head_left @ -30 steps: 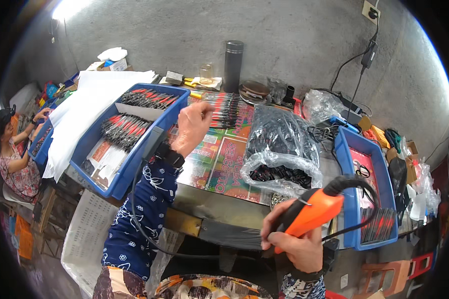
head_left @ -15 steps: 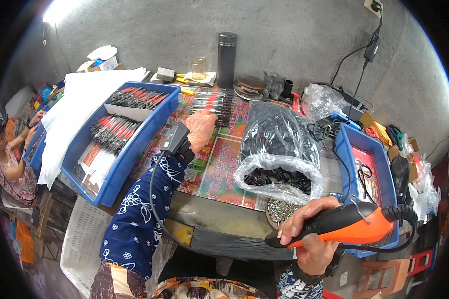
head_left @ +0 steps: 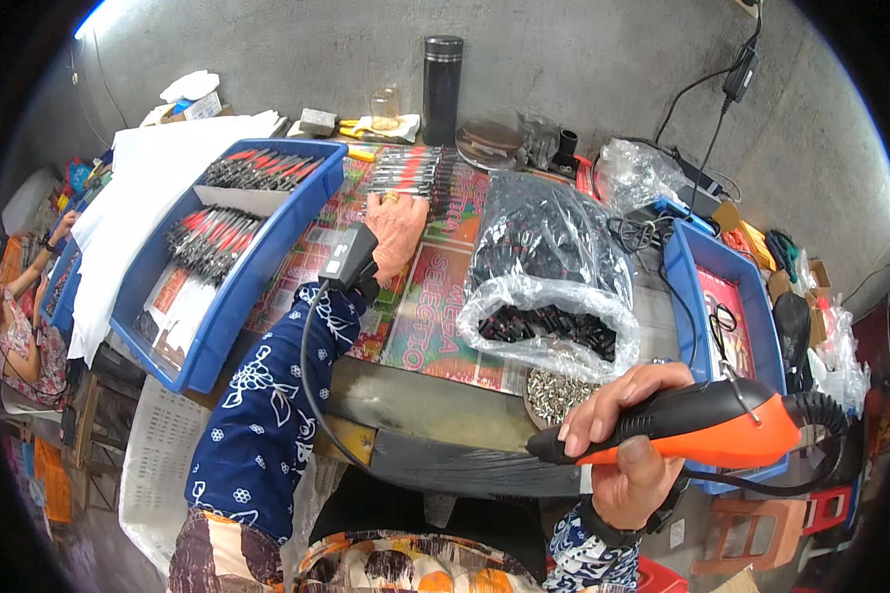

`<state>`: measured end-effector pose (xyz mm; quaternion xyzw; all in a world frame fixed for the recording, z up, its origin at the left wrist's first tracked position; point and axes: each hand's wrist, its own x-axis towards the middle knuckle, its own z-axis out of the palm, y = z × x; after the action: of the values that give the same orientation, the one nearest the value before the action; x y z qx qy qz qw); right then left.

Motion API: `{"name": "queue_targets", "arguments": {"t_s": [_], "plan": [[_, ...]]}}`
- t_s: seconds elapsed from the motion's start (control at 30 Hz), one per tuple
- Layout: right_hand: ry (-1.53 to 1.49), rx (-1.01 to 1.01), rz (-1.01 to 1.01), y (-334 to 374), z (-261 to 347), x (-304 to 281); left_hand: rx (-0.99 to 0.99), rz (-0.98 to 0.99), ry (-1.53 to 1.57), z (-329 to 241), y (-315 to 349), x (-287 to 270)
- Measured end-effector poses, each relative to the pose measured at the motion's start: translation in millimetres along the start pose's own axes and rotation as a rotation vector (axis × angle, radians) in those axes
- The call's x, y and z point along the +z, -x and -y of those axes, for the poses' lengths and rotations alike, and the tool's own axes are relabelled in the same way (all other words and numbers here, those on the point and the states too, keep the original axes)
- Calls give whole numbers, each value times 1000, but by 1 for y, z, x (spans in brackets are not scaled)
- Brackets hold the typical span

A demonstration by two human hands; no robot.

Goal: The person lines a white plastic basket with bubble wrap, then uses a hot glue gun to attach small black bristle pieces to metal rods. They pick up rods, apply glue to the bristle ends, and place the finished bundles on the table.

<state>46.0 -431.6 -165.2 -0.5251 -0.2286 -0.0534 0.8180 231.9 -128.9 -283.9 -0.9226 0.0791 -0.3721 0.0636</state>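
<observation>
My right hand (head_left: 635, 445) grips an orange and black electric screwdriver (head_left: 707, 435) with a metal hanging hook and a coiled black cord. The tip of the tool points left, over the table's near edge. At the back of the table, my left hand (head_left: 398, 232) is bent over the near end of a row of slender pen-like pieces (head_left: 405, 170) in black, red and silver. Its fingers curl under, so whatever they pinch is hidden. Between the hands, a clear plastic bag (head_left: 554, 237) gapes toward me, full of small black parts. Small metal parts (head_left: 556, 393) lie in a dish below it.
Left stands a blue tray (head_left: 222, 341) with bundled pen-like pieces; right, another blue tray (head_left: 752, 296) holds scissors. A black flask (head_left: 443, 91) and a round tin (head_left: 489, 143) stand by the wall. Cables hang at right. A co-worker's arm (head_left: 28, 287) shows far left.
My left hand has turned and its fingers now curl at the row's near end. The view has tipped slightly, moving the table's things upward. My right hand still holds the screwdriver.
</observation>
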Motion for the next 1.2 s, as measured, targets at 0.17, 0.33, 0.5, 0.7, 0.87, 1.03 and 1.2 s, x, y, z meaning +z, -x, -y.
{"name": "queue_targets", "arguments": {"t_s": [0.17, 0.33, 0.5, 0.7, 0.87, 1.03, 1.2], "plan": [[56, -92, 33, 1, 2, 5, -41, -1, 137, 0, -4, -22], [95, -134, 115, 9, 3, 13, -37, -265, 417, -24, -8, -89], [130, -133, 194, 19, 5, 20, -112, -120, 693, -54, 41, -177], [110, -109, 215, 30, 4, 32, -556, 276, 1261, -89, 134, -248], [-212, -12, 204, 40, 0, 43, -984, 377, 1727, -113, 186, -260], [-147, -38, 353, 43, -9, 54, -1272, 389, 1979, -127, 211, -257], [-8, -24, 338, 53, -17, 64, -1399, 363, 2117, -136, 216, -248]]}}
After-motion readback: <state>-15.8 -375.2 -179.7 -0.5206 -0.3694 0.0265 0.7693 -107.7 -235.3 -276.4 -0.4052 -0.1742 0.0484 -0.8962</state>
